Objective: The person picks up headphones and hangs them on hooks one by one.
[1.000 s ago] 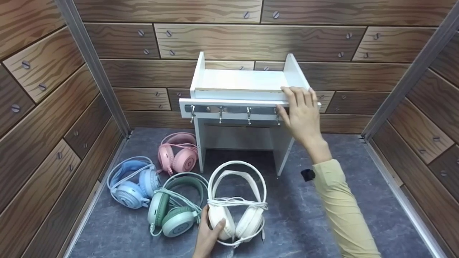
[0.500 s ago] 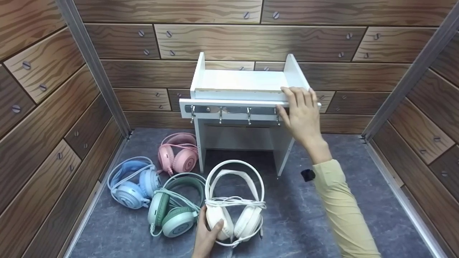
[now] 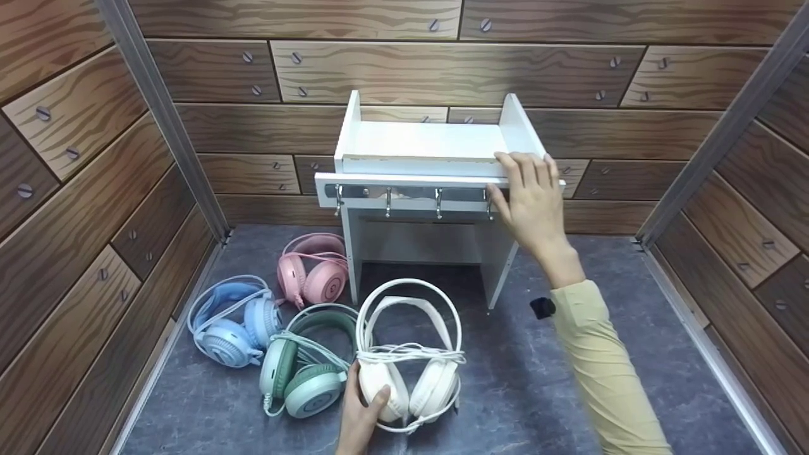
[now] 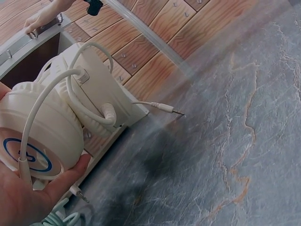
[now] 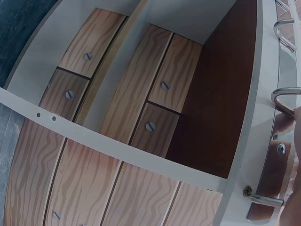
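Observation:
White headphones [image 3: 433, 388] with a bundled white cable are held upright in front of the white shelf unit [image 3: 430, 139]. My left hand [image 3: 360, 414] grips their left ear cup, thumb in front; in the left wrist view, that hand [image 4: 28, 202] cups the round outer shell, and a plug [image 4: 164, 108] dangles from the cable. My right hand [image 3: 534, 205] holds the right end of the hook rail [image 3: 414, 194], fingers over the top edge and thumb at the front near the rightmost hook. Only a sliver of it shows in the right wrist view.
Pink headphones [image 3: 327, 282], blue headphones [image 3: 227, 344] and green headphones [image 3: 314, 390] lie on the grey floor [image 3: 588, 411] left of the shelf. The green pair is close beside the white one. Wood-patterned walls [image 3: 442, 69] enclose the back and sides.
The white headphones have shifted slightly left and up in the head view, together with my left hand. My right hand stays at the same place on the rail.

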A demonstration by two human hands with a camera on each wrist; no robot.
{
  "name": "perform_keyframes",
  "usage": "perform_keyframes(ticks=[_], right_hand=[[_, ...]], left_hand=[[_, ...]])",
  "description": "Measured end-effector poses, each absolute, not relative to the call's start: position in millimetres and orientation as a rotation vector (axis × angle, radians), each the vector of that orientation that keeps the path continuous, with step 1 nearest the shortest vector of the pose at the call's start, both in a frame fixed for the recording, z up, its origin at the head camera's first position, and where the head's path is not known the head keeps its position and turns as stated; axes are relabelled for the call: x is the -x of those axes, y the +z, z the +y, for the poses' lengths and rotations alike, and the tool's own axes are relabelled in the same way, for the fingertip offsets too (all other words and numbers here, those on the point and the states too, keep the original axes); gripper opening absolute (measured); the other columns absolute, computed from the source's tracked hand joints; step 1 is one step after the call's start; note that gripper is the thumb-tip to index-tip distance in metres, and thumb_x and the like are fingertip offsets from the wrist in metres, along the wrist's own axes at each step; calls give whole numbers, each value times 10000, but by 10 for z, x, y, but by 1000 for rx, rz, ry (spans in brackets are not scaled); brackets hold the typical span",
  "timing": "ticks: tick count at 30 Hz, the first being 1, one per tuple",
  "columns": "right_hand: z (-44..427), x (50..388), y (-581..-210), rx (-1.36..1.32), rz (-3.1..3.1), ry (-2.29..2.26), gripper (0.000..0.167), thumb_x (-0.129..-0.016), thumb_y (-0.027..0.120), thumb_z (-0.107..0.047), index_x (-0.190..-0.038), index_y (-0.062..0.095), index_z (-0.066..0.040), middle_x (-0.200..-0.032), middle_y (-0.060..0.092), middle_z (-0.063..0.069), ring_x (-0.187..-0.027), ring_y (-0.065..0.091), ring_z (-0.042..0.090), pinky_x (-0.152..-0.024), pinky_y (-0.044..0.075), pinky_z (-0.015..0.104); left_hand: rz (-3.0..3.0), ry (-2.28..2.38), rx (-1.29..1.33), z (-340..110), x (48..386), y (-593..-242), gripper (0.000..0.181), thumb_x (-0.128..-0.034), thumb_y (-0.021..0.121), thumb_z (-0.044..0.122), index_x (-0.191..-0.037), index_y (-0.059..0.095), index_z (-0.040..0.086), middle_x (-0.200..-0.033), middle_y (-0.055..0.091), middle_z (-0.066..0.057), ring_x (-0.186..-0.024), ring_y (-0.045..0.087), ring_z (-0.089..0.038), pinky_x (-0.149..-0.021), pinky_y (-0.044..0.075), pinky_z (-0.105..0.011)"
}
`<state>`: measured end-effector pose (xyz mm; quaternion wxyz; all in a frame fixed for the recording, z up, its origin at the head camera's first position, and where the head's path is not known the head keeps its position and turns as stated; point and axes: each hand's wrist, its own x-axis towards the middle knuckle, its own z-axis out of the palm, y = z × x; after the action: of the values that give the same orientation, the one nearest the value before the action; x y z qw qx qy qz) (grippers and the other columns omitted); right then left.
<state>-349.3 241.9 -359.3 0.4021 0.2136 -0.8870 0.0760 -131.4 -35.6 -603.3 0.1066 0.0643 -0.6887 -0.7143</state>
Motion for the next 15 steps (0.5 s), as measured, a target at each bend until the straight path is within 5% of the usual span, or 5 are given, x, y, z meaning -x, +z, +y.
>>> perform_keyframes(ticks=[15], right_hand=[[2428,3488,-3591,-540,-2260,189,535,-1066,385,-469,-1469,429,-120,-1363,477,150,-1310,391,343,-1199,167,512]], left_hand=[[-1994,-2058,-188,-370,1303,-5986,784,-836,702,120,-1482,334,-128,-1474,444,-306,-1312,458,-272,-1039,331,-146]])
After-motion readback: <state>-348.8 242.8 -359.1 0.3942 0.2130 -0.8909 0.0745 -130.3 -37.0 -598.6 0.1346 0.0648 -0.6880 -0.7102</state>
